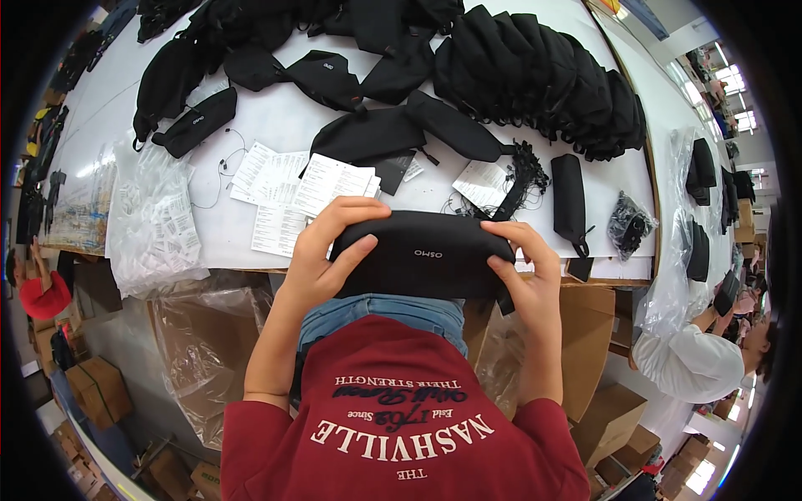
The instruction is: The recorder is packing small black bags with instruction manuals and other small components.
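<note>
Held level over the table's front edge is a black fabric pouch (401, 263) with a small pale print on its side. My left hand (338, 246) grips its left end, thumb on the near face and fingers over the top. At the other end, my right hand (526, 259) pinches the pouch between thumb and fingers. A short dark strap hangs below the right end. Just beyond lie white printed sheets (334, 185) in a loose stack, and two black pouches (368, 134) rest behind them. A bunch of black cords with tags (522, 179) lies to the right.
A large row of black bags (535, 75) covers the back right. A clear plastic bag of white labels (154, 221) hangs over the front-left edge. Another long black pouch (569, 200) lies at right, beside a small bag of black parts (628, 224). Cardboard boxes (209, 351) stand below.
</note>
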Demonstrator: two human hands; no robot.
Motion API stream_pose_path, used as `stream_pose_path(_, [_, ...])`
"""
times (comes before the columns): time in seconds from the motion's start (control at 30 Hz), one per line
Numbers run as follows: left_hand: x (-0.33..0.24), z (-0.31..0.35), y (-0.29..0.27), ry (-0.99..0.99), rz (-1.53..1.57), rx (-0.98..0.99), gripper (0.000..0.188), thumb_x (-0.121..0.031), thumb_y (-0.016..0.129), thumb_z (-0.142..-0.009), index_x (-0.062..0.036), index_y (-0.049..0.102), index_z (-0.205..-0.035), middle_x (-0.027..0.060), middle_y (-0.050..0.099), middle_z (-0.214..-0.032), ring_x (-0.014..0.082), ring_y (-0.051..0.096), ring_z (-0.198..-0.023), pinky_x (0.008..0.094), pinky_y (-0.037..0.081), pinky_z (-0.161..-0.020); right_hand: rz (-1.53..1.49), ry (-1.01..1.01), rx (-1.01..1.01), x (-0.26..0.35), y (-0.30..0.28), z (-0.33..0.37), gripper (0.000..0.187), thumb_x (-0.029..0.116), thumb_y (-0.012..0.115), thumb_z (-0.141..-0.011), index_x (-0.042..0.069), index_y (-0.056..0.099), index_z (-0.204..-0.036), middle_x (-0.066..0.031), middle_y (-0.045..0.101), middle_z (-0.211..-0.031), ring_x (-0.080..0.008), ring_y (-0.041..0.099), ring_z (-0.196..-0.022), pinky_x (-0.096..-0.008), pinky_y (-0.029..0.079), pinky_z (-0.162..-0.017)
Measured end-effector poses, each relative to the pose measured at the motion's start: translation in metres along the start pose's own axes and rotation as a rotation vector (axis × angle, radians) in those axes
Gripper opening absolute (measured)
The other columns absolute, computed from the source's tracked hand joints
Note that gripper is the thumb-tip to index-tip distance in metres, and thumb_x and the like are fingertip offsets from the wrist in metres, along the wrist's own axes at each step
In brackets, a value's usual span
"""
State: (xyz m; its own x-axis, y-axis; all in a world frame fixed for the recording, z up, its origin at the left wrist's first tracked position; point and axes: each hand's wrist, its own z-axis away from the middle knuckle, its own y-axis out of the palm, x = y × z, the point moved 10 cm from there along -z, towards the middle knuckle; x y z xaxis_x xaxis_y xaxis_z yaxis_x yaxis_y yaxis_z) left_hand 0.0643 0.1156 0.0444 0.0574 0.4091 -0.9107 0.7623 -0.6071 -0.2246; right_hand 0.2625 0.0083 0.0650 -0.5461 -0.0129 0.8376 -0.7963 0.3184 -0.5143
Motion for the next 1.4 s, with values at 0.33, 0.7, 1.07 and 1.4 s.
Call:
stream_pose_path(0.33, [-0.015,-0.005,0.025,0.010,-0.040,0.197,0.022,-0.005,0.066,-0.080,-0.0012,0.065,-0.102,0.0114,0.063,-0.107,0.0223,0.062,-0.092,0.0300,0.049,-0.077,-0.216,0.404,0.307,-0.054,-0.011,0.021,0.035,-0.007,0.065,-0.072,0.005,0.068,-0.105,0.0014,0.063,-0.079,-0.0006,0.048,-0.051,-0.0172,0.038,-0.047])
stream_pose_path(0.7, [0.066,0.038,-0.107,-0.232,-0.360,-0.499,0.039,-0.007,0.054,-0.090,-0.0027,0.046,-0.128,0.0106,0.055,-0.120,0.0201,0.053,-0.107,0.0312,0.040,-0.092,0.602,0.197,-0.743,-0.132,-0.182,0.050,0.043,-0.003,0.063,-0.080,0.012,0.058,-0.120,-0.0062,0.059,-0.110,-0.0128,0.060,-0.065,-0.0271,0.048,-0.059])
stream_pose_path(1.07, [0.116,0.032,-0.056,-0.430,-0.770,-0.205,0.071,-0.038,0.067,-0.083,0.0078,0.042,-0.132,0.0229,0.044,-0.127,0.0357,0.038,-0.121,0.0428,0.032,-0.102,0.789,0.174,-0.613,-0.112,-0.112,0.049,0.037,0.000,0.062,-0.079,0.016,0.065,-0.111,-0.0107,0.052,-0.107,-0.0197,0.051,-0.077,-0.0339,0.046,-0.071])
stream_pose_path(1.4, [0.093,0.023,-0.068,-0.404,-0.892,-0.288,0.044,-0.022,0.068,-0.080,0.0027,0.050,-0.113,0.0171,0.052,-0.114,0.0330,0.045,-0.110,0.0408,0.037,-0.093,0.444,-0.043,0.265,-0.096,0.070,0.024,0.019,0.006,0.069,-0.074,0.012,0.062,-0.091,-0.0067,0.050,-0.083,-0.0253,0.053,-0.075,-0.0350,0.045,-0.065])
